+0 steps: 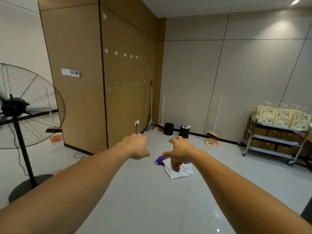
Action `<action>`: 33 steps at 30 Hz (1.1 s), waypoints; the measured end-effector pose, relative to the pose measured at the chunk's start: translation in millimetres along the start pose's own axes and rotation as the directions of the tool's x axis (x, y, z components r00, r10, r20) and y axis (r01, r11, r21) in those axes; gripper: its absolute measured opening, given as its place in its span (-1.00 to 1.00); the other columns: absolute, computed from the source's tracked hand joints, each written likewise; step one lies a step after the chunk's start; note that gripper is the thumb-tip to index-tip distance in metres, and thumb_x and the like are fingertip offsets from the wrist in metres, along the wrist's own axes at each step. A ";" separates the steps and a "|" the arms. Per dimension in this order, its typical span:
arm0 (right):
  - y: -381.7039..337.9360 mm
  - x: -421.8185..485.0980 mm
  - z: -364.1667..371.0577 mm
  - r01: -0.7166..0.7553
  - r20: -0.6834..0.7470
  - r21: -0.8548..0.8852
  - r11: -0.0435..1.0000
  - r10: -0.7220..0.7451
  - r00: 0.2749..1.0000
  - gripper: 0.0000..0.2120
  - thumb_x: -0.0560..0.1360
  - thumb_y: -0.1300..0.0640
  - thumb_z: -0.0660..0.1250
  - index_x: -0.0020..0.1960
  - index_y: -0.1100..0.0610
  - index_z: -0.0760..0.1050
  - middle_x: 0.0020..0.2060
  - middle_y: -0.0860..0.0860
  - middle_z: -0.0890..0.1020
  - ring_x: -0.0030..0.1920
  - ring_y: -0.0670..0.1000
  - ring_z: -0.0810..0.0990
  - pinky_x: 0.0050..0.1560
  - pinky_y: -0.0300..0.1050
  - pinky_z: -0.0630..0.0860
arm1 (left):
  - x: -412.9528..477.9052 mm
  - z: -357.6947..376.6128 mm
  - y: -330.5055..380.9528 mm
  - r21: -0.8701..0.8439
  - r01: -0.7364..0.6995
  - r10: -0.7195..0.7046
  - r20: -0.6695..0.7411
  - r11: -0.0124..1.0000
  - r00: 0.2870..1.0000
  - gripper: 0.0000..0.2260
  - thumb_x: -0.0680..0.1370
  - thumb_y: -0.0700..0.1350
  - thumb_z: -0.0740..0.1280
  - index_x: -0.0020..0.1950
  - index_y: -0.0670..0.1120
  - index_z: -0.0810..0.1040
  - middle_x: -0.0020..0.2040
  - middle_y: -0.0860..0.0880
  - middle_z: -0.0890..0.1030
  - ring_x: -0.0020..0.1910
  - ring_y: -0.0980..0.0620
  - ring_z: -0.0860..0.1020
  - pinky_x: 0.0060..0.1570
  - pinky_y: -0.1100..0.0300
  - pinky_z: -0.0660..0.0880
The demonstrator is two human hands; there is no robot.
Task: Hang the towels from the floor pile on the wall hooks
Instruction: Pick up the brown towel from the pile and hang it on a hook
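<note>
Two bare forearms are reaching forward from the bottom corners, nearest the camera, both stretched out over the glossy pale grey tiled floor. The left hand is hanging palm down, fingers curled loosely downward, thumb sticking out to the right, holding nothing. The right hand is also palm down, fingers drooping and slightly apart, thumb pointing left, empty too. Both hands are near each other but apart.

The small floor pile of towels is lying on the floor just beyond and below the right hand, partly hidden by it: a crumpled white towel in front, a brown towel bunched on top of it, a purple towel sticking out at the left. Neither hand is touching the pile as far as can be seen.

The round white wall hooks are sitting in two rows on the tan panelled wall at left, all bare; one more is higher up.

A black pedestal fan is standing at far left. Two black round bins are sitting in the far corner, with brooms and dustpans leaning nearby. A metal wheeled shelf cart carrying printed paper bags and brown boxes is standing at right.
</note>
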State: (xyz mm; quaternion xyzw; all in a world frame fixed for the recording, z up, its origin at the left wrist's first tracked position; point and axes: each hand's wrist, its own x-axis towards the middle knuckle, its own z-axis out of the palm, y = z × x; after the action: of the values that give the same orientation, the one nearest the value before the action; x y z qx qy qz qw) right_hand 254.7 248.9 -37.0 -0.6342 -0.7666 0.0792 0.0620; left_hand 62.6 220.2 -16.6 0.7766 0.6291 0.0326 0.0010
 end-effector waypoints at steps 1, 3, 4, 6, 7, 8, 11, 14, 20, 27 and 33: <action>0.5 14.2 0.6 0.005 0.004 0.003 1.000 -0.005 1.000 -0.24 0.45 -0.24 0.34 0.52 0.06 0.19 0.47 0.10 0.26 0.41 0.17 0.29 0.34 0.12 0.35 | 14.9 0.8 -4.7 -0.001 0.005 -0.005 -0.005 1.000 1.000 -0.51 0.51 0.07 0.28 0.40 -0.05 0.32 0.26 -0.08 0.43 0.15 -0.08 0.42 0.13 -0.01 0.48; -0.6 43.9 2.4 0.004 0.009 0.008 1.000 -0.004 1.000 -0.24 0.46 -0.23 0.35 0.52 0.06 0.18 0.48 0.10 0.25 0.42 0.17 0.27 0.35 0.13 0.33 | 44.9 2.1 -16.1 0.002 0.006 -0.006 -0.014 1.000 1.000 -0.53 0.51 0.08 0.27 0.37 -0.05 0.33 0.25 -0.09 0.43 0.16 -0.08 0.42 0.14 -0.03 0.47; -1.6 60.0 3.1 0.002 0.009 0.006 1.000 -0.002 1.000 -0.24 0.46 -0.23 0.35 0.52 0.06 0.17 0.48 0.10 0.25 0.43 0.18 0.26 0.37 0.14 0.32 | 60.2 2.6 -22.9 0.004 0.002 -0.002 -0.017 1.000 1.000 -0.56 0.51 0.08 0.27 0.34 -0.05 0.34 0.24 -0.09 0.43 0.15 -0.08 0.42 0.11 -0.01 0.47; -4.8 93.6 3.4 -0.001 0.003 -0.001 1.000 0.001 1.000 -0.24 0.47 -0.22 0.34 0.53 0.06 0.17 0.49 0.11 0.24 0.45 0.18 0.23 0.39 0.15 0.28 | 91.8 3.6 -38.8 0.001 -0.006 0.006 -0.020 1.000 1.000 -0.58 0.51 0.08 0.27 0.30 -0.06 0.35 0.22 -0.09 0.43 0.12 -0.09 0.43 0.06 0.01 0.47; -6.5 111.0 3.6 -0.005 -0.004 -0.002 1.000 0.005 1.000 -0.24 0.47 -0.23 0.34 0.53 0.06 0.16 0.49 0.11 0.24 0.45 0.19 0.22 0.39 0.15 0.27 | 108.5 4.1 -48.0 -0.006 -0.009 0.009 -0.023 1.000 1.000 -0.59 0.51 0.08 0.28 0.29 -0.06 0.36 0.21 -0.09 0.44 0.12 -0.10 0.43 0.04 0.01 0.46; -8.4 128.8 3.3 -0.011 -0.010 0.000 1.000 0.011 1.000 -0.24 0.47 -0.23 0.33 0.53 0.06 0.16 0.49 0.11 0.23 0.46 0.19 0.21 0.39 0.16 0.27 | 125.1 3.9 -57.5 -0.012 -0.010 0.010 -0.025 1.000 1.000 -0.60 0.51 0.08 0.28 0.28 -0.06 0.37 0.20 -0.09 0.44 0.11 -0.10 0.44 0.04 0.01 0.47; -15.1 184.6 1.5 -0.040 -0.018 0.010 0.999 0.040 0.999 -0.24 0.47 -0.24 0.32 0.54 0.05 0.15 0.50 0.10 0.22 0.47 0.19 0.19 0.41 0.17 0.25 | 176.1 0.9 -86.7 -0.011 -0.026 0.026 -0.028 1.000 0.999 -0.59 0.50 0.07 0.29 0.29 -0.05 0.37 0.20 -0.09 0.44 0.11 -0.10 0.45 0.07 0.00 0.49; -23.7 234.6 1.9 -0.055 -0.029 0.012 0.998 0.055 0.998 -0.24 0.48 -0.23 0.33 0.54 0.05 0.14 0.50 0.10 0.21 0.48 0.19 0.18 0.41 0.17 0.25 | 220.8 -1.1 -112.5 -0.005 -0.055 0.055 -0.019 0.998 0.998 -0.63 0.49 0.05 0.30 0.24 -0.06 0.38 0.18 -0.10 0.45 0.06 -0.09 0.44 0.03 0.01 0.48; -28.0 330.8 8.2 -0.059 -0.004 0.024 0.998 0.059 0.998 -0.27 0.50 -0.21 0.32 0.53 0.05 0.15 0.49 0.11 0.23 0.46 0.20 0.21 0.41 0.18 0.27 | 319.5 2.2 -152.9 0.017 -0.108 0.108 -0.004 0.994 0.994 -0.60 0.51 0.08 0.28 0.27 -0.08 0.37 0.20 -0.12 0.43 0.13 -0.12 0.43 0.02 0.02 0.43; -2.2 464.0 10.6 -0.031 -0.022 0.047 0.998 0.032 0.999 -0.24 0.49 -0.21 0.33 0.55 0.04 0.11 0.50 0.09 0.22 0.47 0.19 0.19 0.42 0.17 0.25 | 449.9 24.6 -186.2 -0.002 -0.105 0.105 -0.015 0.994 0.994 -0.48 0.51 0.08 0.28 0.41 -0.07 0.30 0.30 -0.12 0.41 0.16 -0.09 0.43 0.07 0.03 0.46; 31.0 578.3 -9.0 0.013 -0.026 0.009 1.000 -0.012 1.000 -0.26 0.49 -0.20 0.32 0.54 0.04 0.13 0.49 0.11 0.23 0.45 0.20 0.22 0.41 0.19 0.28 | 563.5 20.5 -204.8 -0.036 -0.047 0.046 -0.013 0.998 0.999 -0.49 0.50 0.05 0.29 0.41 -0.08 0.33 0.27 -0.10 0.43 0.17 -0.08 0.43 0.14 0.00 0.47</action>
State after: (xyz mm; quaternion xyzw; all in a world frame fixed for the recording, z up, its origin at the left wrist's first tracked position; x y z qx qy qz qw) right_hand 177.6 823.0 -37.4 -0.6300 -0.7693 0.0741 0.0756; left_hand -20.2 814.3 -18.0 0.7907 0.6101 0.0487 0.0104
